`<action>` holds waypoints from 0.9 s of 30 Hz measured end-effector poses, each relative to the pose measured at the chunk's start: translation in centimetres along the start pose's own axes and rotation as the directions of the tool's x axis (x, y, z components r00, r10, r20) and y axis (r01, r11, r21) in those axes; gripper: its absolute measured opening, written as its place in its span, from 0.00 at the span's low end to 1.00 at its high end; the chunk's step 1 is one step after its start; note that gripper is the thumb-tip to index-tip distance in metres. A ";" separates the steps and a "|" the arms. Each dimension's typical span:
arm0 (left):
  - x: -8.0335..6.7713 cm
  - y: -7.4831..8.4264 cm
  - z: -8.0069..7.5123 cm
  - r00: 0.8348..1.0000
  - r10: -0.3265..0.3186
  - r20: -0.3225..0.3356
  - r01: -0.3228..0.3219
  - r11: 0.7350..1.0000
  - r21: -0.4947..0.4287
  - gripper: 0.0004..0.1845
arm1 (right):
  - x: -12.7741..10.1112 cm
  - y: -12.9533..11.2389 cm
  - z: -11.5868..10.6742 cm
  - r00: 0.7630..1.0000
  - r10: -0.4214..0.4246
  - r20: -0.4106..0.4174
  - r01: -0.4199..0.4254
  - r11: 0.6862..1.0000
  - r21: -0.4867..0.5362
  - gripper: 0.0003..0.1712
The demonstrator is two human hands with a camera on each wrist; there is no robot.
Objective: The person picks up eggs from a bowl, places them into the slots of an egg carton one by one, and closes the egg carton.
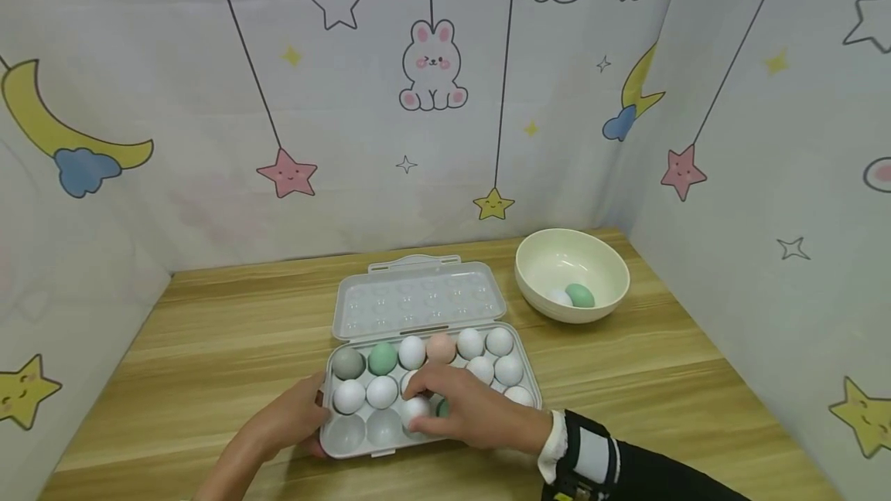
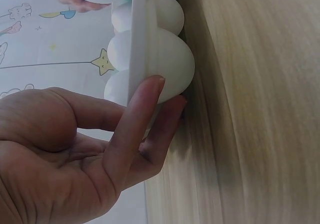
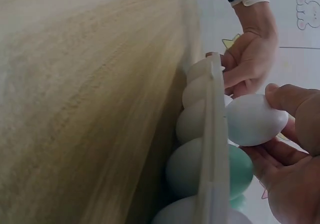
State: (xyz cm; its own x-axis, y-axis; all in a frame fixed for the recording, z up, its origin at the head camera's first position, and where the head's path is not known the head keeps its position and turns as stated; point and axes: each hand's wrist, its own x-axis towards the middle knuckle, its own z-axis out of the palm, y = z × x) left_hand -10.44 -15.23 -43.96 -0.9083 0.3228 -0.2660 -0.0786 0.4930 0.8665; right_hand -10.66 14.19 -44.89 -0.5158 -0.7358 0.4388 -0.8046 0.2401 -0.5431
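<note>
A grey plastic egg box [image 1: 522, 362] lies open on the wooden table, its lid [image 1: 418, 296] folded back. It holds white, green, grey and pink eggs. My right hand [image 1: 466, 408] pinches a white egg [image 1: 415, 410] [image 3: 255, 119] just over a cell in the front row, beside a green egg [image 3: 241, 170]. My left hand [image 1: 295, 417] grips the box's front left corner, its fingers [image 2: 137, 129] laid against the rim [image 2: 137, 49] with the cups bulging below. Two front-left cells [image 1: 346, 433] are empty.
A cream bowl [image 1: 557, 253] stands at the back right with a green egg [image 1: 579, 295] and a white one inside. Patterned cloth walls close in the table on three sides. Bare wood lies left and right of the box.
</note>
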 end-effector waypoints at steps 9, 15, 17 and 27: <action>0.0 0.1 0.0 1.000 -0.013 0.001 0.013 1.000 -0.001 0.21 | -0.2 -0.3 1.2 0.994 0.088 0.068 -0.076 0.984 -0.162 0.15; 0.0 0.0 -0.1 1.000 -0.013 0.006 0.013 1.000 -0.008 0.22 | -0.4 -0.6 1.4 0.993 0.093 0.069 -0.073 0.965 -0.254 0.15; 0.0 0.0 -0.1 1.000 -0.010 0.010 0.010 1.000 -0.008 0.22 | -0.4 -0.6 1.5 0.994 0.090 0.068 -0.068 0.959 -0.275 0.15; 0.1 -0.3 -0.2 0.999 0.011 0.031 -0.010 1.000 -0.014 0.21 | -0.5 -0.5 1.4 0.993 0.076 0.089 -0.048 0.959 -0.280 0.06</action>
State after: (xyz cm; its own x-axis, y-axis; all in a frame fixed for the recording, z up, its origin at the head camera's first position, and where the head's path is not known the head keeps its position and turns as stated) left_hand -10.59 -15.55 -44.13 -0.8958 0.3530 -0.2699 -0.0751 0.4785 0.8749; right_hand -9.56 13.52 -45.87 -0.5470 -0.7689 0.3310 -0.8291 0.4428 -0.3414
